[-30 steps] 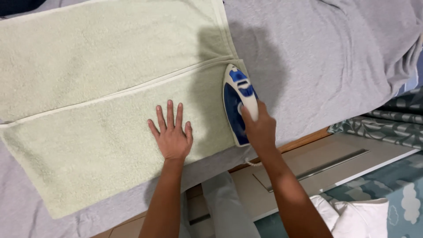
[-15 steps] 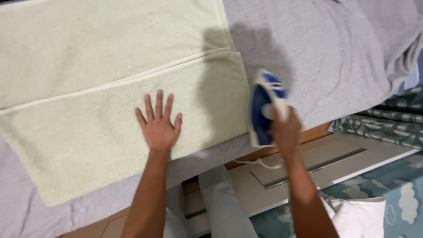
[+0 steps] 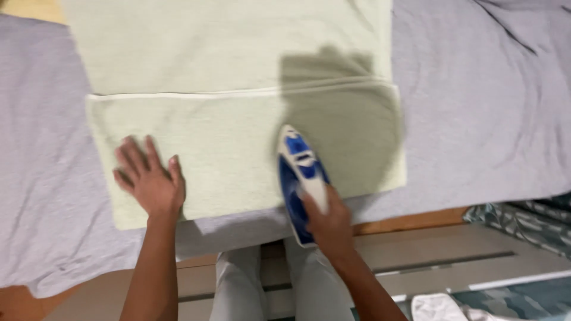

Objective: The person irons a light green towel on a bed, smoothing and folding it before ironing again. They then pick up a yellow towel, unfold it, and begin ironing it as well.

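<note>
A pale green towel (image 3: 238, 95) lies folded on a grey sheet (image 3: 488, 101) that covers the work surface. My left hand (image 3: 148, 181) rests flat on the towel's near left corner, fingers spread. My right hand (image 3: 326, 220) grips the white handle of a blue and white iron (image 3: 300, 178). The iron sits on the towel's near edge, its tip pointing away from me. Its rear end hangs over the sheet's front edge.
The sheet drapes over a wooden edge (image 3: 410, 221) in front of me. My legs in light trousers (image 3: 279, 285) show below. Patterned fabric (image 3: 523, 217) lies at the right, and white cloth (image 3: 440, 308) on the floor.
The iron has moved left, from the towel's right edge to its middle. My left hand has slid left toward the towel's near left corner. The view has shifted too.
</note>
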